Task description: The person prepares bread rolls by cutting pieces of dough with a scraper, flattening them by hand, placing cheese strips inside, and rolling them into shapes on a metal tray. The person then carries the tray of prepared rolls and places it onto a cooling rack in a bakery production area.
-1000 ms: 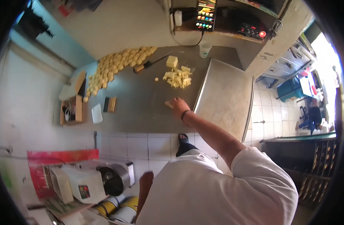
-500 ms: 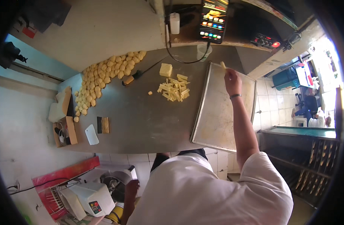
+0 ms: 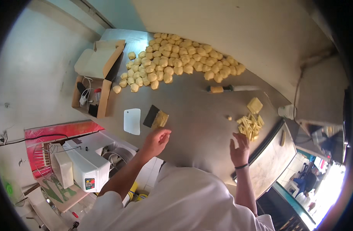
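My left hand (image 3: 156, 141) hovers near the table's front edge, open with bent fingers and empty, below a scraper with dark blade and wooden handle (image 3: 153, 115) and beside a white plastic card scraper (image 3: 131, 121). My right hand (image 3: 239, 148) is open and empty, just below the pile of pale yellow sticks (image 3: 249, 126). A pale block (image 3: 255, 105) lies behind that pile, with a small piece (image 3: 229, 118) to its left. One stick (image 3: 283, 137) lies on the metal tray (image 3: 276, 161) at right. Many dough balls (image 3: 172, 57) cover the back of the steel table (image 3: 192, 104).
A wooden-handled knife (image 3: 222, 89) lies behind my hands. An open cardboard box with cables (image 3: 101, 104) sits at the left end, a white cup (image 3: 287, 111) at right. A white machine (image 3: 89, 173) stands below left; a seated person (image 3: 305, 181) is far right.
My view has swung left. My right hand has left the tray, where the stick it held now lies, and returned toward the pile. My left hand has risen toward the table.
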{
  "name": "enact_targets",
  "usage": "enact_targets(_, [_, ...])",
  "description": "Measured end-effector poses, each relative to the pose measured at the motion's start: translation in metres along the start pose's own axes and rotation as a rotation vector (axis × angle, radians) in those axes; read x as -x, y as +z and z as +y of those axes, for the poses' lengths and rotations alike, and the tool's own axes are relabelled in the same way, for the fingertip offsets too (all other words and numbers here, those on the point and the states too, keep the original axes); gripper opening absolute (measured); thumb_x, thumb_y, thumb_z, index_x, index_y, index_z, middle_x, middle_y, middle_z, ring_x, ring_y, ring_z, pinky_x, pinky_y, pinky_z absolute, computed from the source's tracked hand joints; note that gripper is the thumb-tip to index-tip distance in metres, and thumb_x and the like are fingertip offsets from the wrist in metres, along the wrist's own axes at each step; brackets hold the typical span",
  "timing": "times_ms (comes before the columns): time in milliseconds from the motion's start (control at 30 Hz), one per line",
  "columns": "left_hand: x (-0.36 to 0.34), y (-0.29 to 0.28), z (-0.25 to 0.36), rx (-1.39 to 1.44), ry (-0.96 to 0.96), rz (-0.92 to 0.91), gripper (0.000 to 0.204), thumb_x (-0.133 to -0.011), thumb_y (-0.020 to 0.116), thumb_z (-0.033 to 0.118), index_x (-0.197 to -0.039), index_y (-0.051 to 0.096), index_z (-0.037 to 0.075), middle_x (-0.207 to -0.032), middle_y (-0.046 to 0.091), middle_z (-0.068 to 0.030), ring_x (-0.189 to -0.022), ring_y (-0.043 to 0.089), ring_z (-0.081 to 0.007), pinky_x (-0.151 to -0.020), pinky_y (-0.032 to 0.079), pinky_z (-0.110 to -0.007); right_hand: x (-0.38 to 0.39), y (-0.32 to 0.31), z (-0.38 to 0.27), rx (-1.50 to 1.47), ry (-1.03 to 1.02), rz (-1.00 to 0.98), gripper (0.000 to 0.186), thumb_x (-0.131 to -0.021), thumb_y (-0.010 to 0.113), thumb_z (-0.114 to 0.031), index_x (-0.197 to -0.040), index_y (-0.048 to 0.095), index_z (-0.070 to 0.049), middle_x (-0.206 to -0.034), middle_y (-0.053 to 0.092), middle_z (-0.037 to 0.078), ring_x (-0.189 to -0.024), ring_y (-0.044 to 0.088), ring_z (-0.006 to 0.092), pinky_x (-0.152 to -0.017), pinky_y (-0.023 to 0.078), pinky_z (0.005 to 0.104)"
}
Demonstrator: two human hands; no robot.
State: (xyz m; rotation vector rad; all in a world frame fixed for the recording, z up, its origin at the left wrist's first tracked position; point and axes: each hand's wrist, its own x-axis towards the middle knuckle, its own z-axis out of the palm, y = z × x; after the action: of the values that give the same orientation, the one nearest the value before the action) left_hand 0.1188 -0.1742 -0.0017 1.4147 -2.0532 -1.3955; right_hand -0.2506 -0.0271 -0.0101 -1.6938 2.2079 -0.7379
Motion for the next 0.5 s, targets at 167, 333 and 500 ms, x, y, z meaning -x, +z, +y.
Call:
enact_targets(167, [-0.069, -0.017, -0.008, -0.049, 0.233, 0.215, 0.022, -0.091, 0.068, -0.002, -0.112, 0.067, 0.004, -0.106, 0.069, -0.0127, -0.084, 0.071, -0.0304, -0.070, 0.059, -0.037, -0.120, 0.064, -0.062, 0.031, -0.197, -0.003, 0.037, -0.088, 0.070, -0.009, -0.124, 0.066, -0.007, -0.118, 0.064, 0.015, -0.113, 0.061, 0.0370, -0.098, 0.051, 0.0490])
enact_targets(333, [-0.122, -0.030, -0.006, -0.012, 0.135, 0.219, 0.024, -0.090, 0.069, -0.003, -0.112, 0.066, 0.005, -0.111, 0.067, -0.0145, -0.090, 0.070, -0.0340, -0.076, 0.059, -0.041, -0.245, 0.138, -0.088, 0.046, -0.273, 0.005, 0.040, -0.088, 0.068, -0.009, -0.128, 0.062, -0.006, -0.122, 0.059, 0.016, -0.114, 0.059, 0.0376, -0.099, 0.051, 0.0492])
enact_targets(500, [-0.192, -0.050, 0.016, -0.158, 0.205, 0.303, 0.031, -0.092, 0.070, 0.006, -0.122, 0.064, 0.004, -0.116, 0.063, -0.0158, -0.099, 0.068, -0.0330, -0.083, 0.059, -0.041, -0.292, 0.164, -0.105, -0.106, -0.124, -0.118, 0.022, -0.084, 0.068, -0.006, -0.105, 0.064, -0.004, -0.107, 0.062, 0.016, -0.102, 0.062, 0.0381, -0.091, 0.053, 0.0498])
